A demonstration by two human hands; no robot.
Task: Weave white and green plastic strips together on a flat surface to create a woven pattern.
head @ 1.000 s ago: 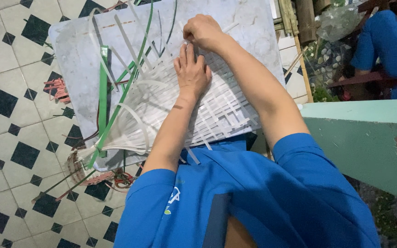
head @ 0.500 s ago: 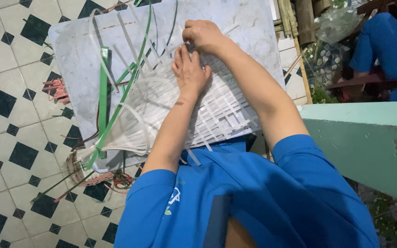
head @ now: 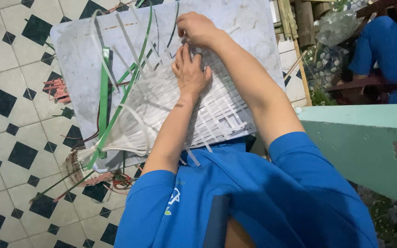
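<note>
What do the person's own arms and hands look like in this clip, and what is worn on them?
Both arms are bare from above the elbow down, under the short sleeves of a bright blue shirt with a small white and green mark near the left sleeve. The left hand and right hand are bare: no gloves, watch or rings visible.
</note>
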